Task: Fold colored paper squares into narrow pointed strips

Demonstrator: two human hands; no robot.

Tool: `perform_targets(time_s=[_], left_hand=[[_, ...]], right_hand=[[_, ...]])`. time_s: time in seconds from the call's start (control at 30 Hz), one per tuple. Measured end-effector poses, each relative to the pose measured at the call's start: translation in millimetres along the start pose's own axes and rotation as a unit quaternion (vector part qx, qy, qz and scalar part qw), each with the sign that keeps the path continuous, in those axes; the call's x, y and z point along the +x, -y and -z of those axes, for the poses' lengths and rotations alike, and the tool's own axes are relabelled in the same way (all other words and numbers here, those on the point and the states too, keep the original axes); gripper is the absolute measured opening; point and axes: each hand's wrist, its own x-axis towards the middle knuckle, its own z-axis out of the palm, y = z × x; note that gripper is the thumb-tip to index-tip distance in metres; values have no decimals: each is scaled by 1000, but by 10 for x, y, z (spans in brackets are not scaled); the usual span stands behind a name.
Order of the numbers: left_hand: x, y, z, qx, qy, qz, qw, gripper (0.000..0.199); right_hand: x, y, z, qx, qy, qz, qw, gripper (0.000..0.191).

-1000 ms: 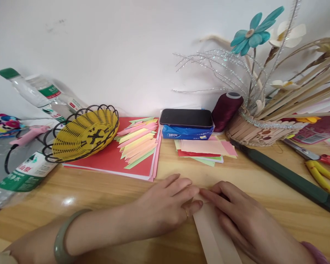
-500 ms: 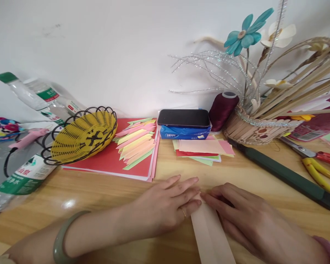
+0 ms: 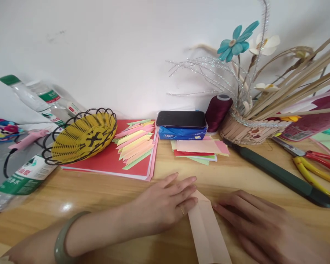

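Observation:
A strip of pale peach paper (image 3: 209, 229) lies on the wooden table, with a lengthwise crease and its far end folded slantwise. My left hand (image 3: 165, 205) rests flat with its fingers spread, fingertips on the paper's upper left edge. It wears a thin ring, and a jade-green bangle (image 3: 62, 238) circles the wrist. Just right of the strip, my right hand (image 3: 255, 223) lies on the table, loosely bent and holding nothing. Its index fingertip is beside the folded corner; whether it touches the paper I cannot tell. The paper's near end runs down to the frame's bottom.
Folded coloured paper strips (image 3: 136, 143) lie on red sheets (image 3: 99, 165) beside a yellow woven basket (image 3: 85, 137). Behind the hands are paper slips (image 3: 198, 146) and a phone (image 3: 180, 118) on a blue tissue pack (image 3: 181, 133). Rightward: maroon thread (image 3: 218, 113), a dark green tool (image 3: 283, 176), scissors (image 3: 313, 156).
My right hand has moved right, off the folded end of the paper, uncovering its slanted corner. My left hand stays nearly in place. The view has shifted slightly to the right.

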Motion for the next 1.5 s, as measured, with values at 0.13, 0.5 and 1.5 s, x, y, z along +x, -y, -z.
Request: perform_targets(time_s=[0.13,0.5,1.5], left_hand=[[-23,95,-22,-54,15,-2,998,31],[-61,160,-51,-108,-147,16,983,30],[-35,-118,-22,-33,-135,30,990,30]], right_hand=[[-88,82,-1,36,18,-40,998,25],[168,260,-153,-43,-100,5,994,40],[425,192,-250,138,-37,-221,965,15]])
